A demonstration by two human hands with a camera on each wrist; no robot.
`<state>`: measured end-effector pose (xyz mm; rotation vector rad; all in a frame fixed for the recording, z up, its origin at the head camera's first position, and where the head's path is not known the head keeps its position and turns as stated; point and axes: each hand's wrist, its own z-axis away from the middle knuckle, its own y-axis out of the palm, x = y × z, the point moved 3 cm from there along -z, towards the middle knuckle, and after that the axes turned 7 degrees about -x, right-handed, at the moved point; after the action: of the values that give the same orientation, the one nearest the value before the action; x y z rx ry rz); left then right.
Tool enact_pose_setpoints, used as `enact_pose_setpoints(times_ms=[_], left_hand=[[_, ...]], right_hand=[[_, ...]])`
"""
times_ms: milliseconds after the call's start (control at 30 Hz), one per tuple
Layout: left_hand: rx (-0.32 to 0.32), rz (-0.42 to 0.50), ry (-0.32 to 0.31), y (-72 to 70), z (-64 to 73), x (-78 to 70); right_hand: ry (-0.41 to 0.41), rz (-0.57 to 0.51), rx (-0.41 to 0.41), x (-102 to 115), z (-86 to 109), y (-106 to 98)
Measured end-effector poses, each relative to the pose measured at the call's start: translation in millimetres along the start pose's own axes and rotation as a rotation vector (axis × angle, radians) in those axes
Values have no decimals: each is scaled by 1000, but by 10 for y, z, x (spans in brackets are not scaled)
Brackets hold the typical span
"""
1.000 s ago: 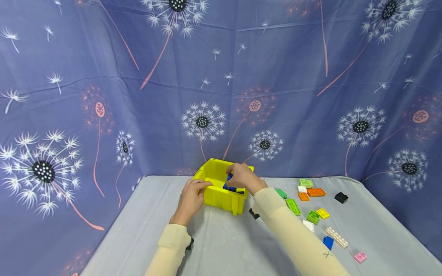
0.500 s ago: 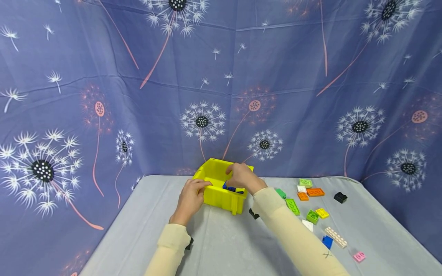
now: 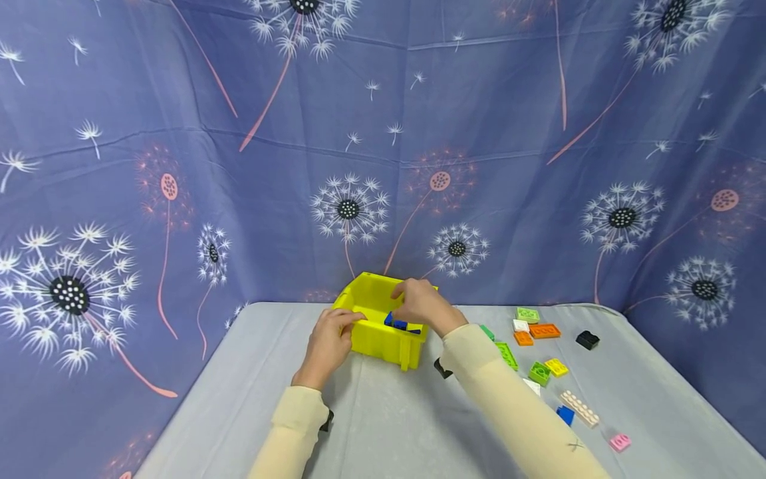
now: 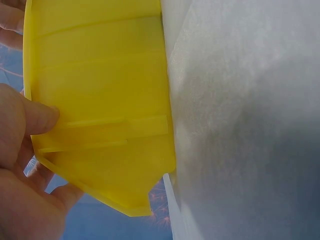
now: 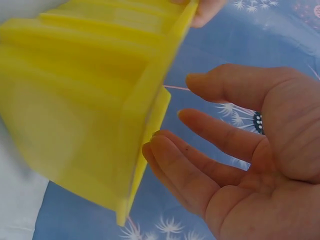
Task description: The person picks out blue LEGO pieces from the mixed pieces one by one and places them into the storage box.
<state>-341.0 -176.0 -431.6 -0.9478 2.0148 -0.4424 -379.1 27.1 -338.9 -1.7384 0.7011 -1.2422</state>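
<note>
A yellow plastic bin (image 3: 383,342) stands near the table's back edge, with blue toy bricks (image 3: 397,323) inside its front right part. My left hand (image 3: 328,342) holds the bin's left front rim; in the left wrist view the thumb (image 4: 42,117) lies on the outer wall while other fingers reach over the edge. Above the right side of the bin is my right hand (image 3: 423,306). In the right wrist view its thumb and fingers (image 5: 185,175) are apart and hold nothing. The bin's near wall and my right hand partly hide the bricks.
Loose toy bricks lie on the right of the grey-covered table (image 3: 383,426): an orange brick (image 3: 545,330), a black brick (image 3: 588,340), a long white brick (image 3: 579,408), a pink brick (image 3: 620,442) and several others. A patterned blue curtain (image 3: 509,133) hangs close behind the bin.
A blue brick that my right hand held upright over the bin has been let go and lies inside. My left hand stays on the rim. The head view has shifted slightly.
</note>
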Motion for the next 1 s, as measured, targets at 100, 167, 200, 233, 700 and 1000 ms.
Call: enact_pose_setpoints(times_ms=[100,167,200,233,700,1000], left_hand=[[-1,5,-2,-3,2,-6],[-1,8,-5,-4,4,-11],[-2,9,-6,-5,5,-13],[-4,10,-5,-7,4,-15],[-10,24,-7,-23,-8,-24],[-12,6,3,-27,-2,-28]], right_hand=[[0,-10,-10,3,38,-48],[-3,-8,-24,8,70,-81],[-6,-7,-32,12,87,-98],[-13,-5,-40,18,104,-119],[-95,-17,-138,68,442,-471],[-96,-44,-212,-52,695,-650]])
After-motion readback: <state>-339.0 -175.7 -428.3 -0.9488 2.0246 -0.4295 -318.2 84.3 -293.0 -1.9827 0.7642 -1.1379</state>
